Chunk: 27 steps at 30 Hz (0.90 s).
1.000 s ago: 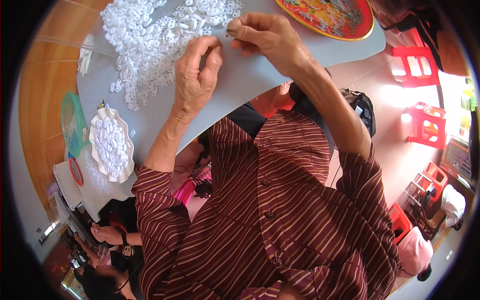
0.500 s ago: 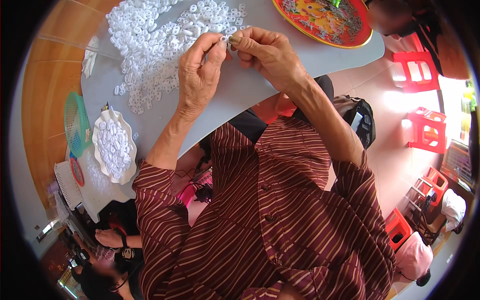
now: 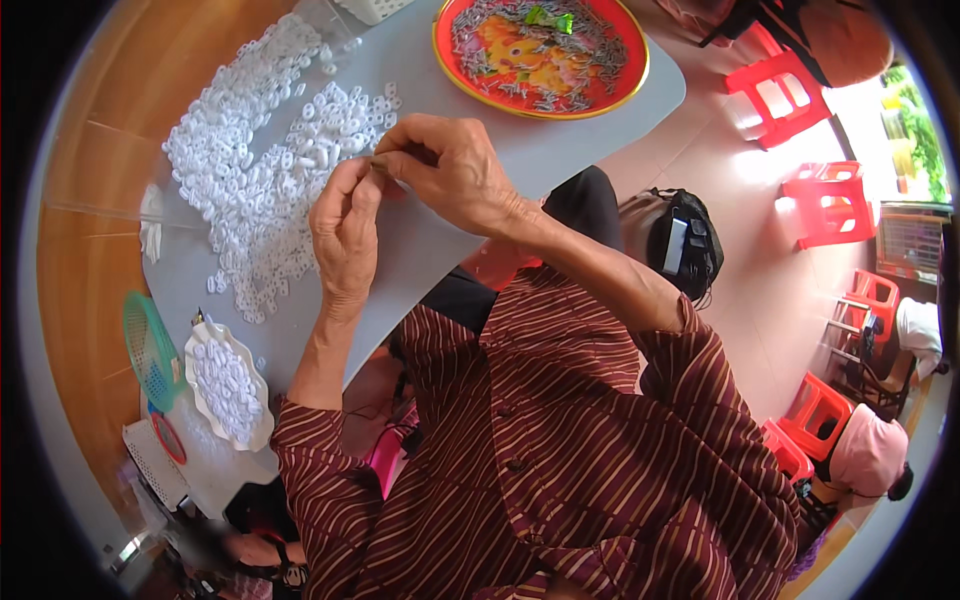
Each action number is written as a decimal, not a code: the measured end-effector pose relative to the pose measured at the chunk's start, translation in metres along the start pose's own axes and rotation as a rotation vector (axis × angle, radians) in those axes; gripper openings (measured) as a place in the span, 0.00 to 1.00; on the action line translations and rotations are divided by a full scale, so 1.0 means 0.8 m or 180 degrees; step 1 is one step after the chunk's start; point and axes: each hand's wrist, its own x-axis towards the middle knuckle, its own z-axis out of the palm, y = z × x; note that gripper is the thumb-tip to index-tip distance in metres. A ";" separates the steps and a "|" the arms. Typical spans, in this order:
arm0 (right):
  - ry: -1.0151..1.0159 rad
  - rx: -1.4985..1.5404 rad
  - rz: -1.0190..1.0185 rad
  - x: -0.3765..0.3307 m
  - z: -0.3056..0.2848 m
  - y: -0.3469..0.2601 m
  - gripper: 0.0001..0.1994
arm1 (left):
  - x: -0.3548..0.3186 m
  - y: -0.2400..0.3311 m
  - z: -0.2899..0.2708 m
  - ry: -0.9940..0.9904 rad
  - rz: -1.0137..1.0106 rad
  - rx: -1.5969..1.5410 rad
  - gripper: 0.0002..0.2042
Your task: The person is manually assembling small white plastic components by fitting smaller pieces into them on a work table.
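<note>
Above the grey table [image 3: 420, 250], my two hands meet at the fingertips. My left hand [image 3: 345, 235] is closed in a pinch, its fingers pointing up and away from me. Coming in from the right, my right hand [image 3: 450, 172] has thumb and fingers pressed together over the left fingertips. What they pinch is mostly hidden now; a bit of white showed between the fingertips a moment earlier. Just beyond and left of the hands spreads a heap of small white plastic pieces [image 3: 215, 190], each with a hole or slot.
A red round tray [image 3: 545, 112] of small grey metal pins, plus a green wrapper [image 3: 549, 19], stands at the far side. At left are a scalloped white dish [image 3: 262, 425] of white pieces and a green basket [image 3: 150, 350]. Red stools [image 3: 826, 205] stand right; another person's arm [image 3: 262, 550] shows lower left.
The whole view has shifted, so the hands and table sit lower and further left. My right hand has turned further over the left fingertips, covering the white bit. Both hands stay together.
</note>
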 end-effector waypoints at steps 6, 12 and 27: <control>0.0092 -0.1540 -0.1287 0.021 -0.041 -0.005 0.03 | 0.002 -0.021 0.003 -0.0195 -0.0481 -0.0532 0.08; -0.0004 -0.2756 -0.1297 0.070 -0.152 -0.009 0.06 | -0.001 -0.013 -0.006 -0.0269 -0.0567 -0.0150 0.07; -0.0637 -0.3419 -0.0727 0.080 -0.190 0.001 0.06 | -0.003 -0.018 -0.004 -0.0336 -0.0496 -0.0308 0.08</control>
